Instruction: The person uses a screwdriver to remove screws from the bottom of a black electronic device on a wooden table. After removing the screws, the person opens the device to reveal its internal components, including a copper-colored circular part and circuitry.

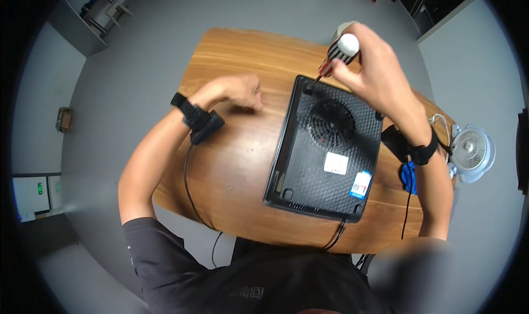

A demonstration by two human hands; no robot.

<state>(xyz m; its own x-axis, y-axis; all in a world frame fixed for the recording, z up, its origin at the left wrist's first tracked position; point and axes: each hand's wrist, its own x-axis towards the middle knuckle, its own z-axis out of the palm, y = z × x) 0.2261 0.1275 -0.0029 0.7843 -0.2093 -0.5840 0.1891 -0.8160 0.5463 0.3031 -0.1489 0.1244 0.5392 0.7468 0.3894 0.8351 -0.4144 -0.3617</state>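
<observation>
Right hand (380, 74): fingers closed around the black-and-white striped handle of a screwdriver (340, 49), thumb at its red collar. Shaft slants down to the far left corner of a black laptop cooling pad (311, 173), tip at or just beside the corner foot (308, 88); exact contact cannot be told.

Cooling pad lies underside up on the wooden table (231, 165), right of centre, slightly rotated. Round fan grille (332, 125) faces up; white label (335, 163) and blue-and-white sticker (361, 184) nearer the wearer. Black cable (340, 231) leaves the near edge.

Left hand (244, 90): over the table, left of the pad, apart from it. Fingers curled inward; cannot tell whether they pinch anything.
</observation>
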